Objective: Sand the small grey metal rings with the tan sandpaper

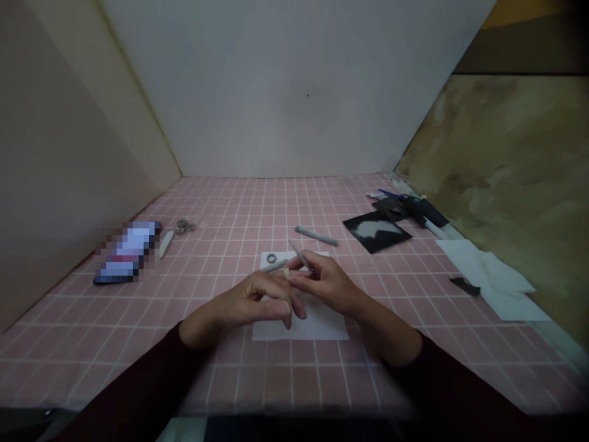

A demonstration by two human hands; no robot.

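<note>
Cream ring seemingly circles a finger of the loosely spread left hand, beside the right hand, whose fingers grip a slim tool slanting away leftward.

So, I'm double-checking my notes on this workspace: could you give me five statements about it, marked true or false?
1. The right hand holds a thin tool. True.
2. The black sheet bears a pale patch. True.
3. The grey ring lies on the black sheet. False: it lies on the white paper.
4. The grey rod lies beyond the white paper. True.
5. The tablecloth is plain blue. False: it is pink with pale grid lines.
</note>
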